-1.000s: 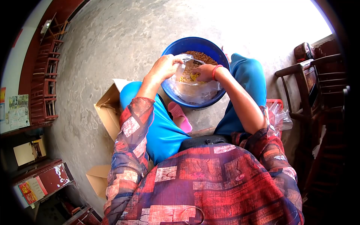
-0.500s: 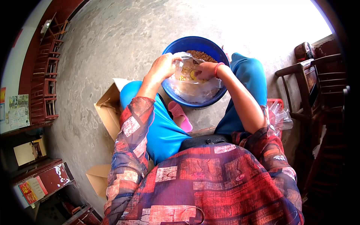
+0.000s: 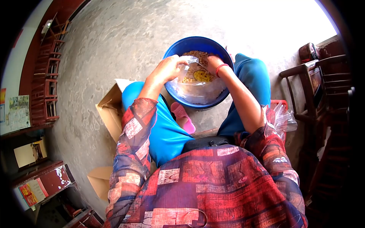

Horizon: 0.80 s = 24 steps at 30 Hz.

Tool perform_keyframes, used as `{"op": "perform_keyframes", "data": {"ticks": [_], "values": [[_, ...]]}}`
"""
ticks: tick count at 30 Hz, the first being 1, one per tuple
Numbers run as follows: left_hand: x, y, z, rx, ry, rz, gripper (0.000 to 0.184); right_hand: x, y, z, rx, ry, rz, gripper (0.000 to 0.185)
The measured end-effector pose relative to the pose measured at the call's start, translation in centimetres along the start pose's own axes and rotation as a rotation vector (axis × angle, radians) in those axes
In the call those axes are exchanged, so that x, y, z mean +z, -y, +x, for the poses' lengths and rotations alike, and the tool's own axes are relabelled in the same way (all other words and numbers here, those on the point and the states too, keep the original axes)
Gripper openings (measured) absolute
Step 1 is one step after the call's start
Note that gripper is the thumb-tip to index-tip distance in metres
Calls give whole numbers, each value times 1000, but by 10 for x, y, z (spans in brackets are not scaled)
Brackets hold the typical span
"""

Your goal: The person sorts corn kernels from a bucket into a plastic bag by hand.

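A blue tub (image 3: 178, 47) stands on the floor between the knees, with small brown pieces like nuts or beans (image 3: 195, 54) in its far part. A clear plastic bag (image 3: 195, 91) lies spread over its near part. My left hand (image 3: 169, 69) is closed on the bag's left edge, at the tub's rim. Within the bag's opening shows a round yellow patterned thing (image 3: 202, 76), with pale yellow bits beside it. My right hand (image 3: 215, 65), with a red bracelet on the wrist, reaches into the tub's far right, by the brown pieces and the bag's edge. Its fingertips are hidden.
A cardboard box (image 3: 111, 108) stands open left of my leg. On the right are a red basket (image 3: 279, 102) with clear plastic bags (image 3: 284, 121) and a dark wooden chair (image 3: 310, 89). Small wooden chairs (image 3: 47, 83) line the left wall. A pink slipper (image 3: 184, 117) shows below the tub.
My right hand has moved out of the bag's middle, up and to the right towards the brown pieces. More of the round yellow thing shows. The left hand stays almost in place.
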State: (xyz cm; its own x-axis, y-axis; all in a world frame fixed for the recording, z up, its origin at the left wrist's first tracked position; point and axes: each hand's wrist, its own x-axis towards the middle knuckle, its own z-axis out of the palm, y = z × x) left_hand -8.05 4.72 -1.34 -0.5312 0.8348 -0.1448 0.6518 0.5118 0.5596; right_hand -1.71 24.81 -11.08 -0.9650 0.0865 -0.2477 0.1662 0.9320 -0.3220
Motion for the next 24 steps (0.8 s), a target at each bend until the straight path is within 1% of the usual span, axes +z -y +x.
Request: {"op": "perform_keyframes", "data": {"ticks": [1, 2, 4, 8, 10, 14, 16, 17, 19, 20, 21, 23, 24], "values": [[1, 3, 0, 22, 2, 12, 38, 2, 2, -1, 7, 47, -41, 30], [2, 5, 1, 45, 3, 24, 36, 5, 1, -1, 6, 48, -42, 30], [2, 6, 0, 46, 28, 37, 35, 21, -6, 5, -67, 320, -70, 29], [2, 4, 1, 29, 69, 30, 35, 35, -11, 9, -104, 297, -48, 28], [1, 0, 1, 7, 76, 12, 35, 26, -7, 4, -60, 361, -39, 29], [0, 0, 1, -11, 84, 12, 34, 10, 5, -3, -6, 359, 8, 30], [-1, -4, 0, 6, 60, -2, 38, 7, 8, -4, 47, 254, 203, 31], [-1, -5, -1, 23, 35, -17, 41, 7, 7, -3, 47, 254, 203, 31], [-1, -4, 0, 36, 30, -16, 41, 9, 1, 6, 97, 94, 479, 31], [0, -3, 0, 50, 25, -14, 41, 10, -1, 10, 106, 85, 606, 28], [0, -3, -1, 50, 24, -15, 41, 0, 3, 5, 105, 85, 604, 28], [0, -5, -1, 22, 25, -24, 41, -30, 16, -9, 304, 159, 1034, 24], [0, -3, -1, 21, 25, -25, 41, -31, 14, -5, 279, 191, 1032, 22]]}}
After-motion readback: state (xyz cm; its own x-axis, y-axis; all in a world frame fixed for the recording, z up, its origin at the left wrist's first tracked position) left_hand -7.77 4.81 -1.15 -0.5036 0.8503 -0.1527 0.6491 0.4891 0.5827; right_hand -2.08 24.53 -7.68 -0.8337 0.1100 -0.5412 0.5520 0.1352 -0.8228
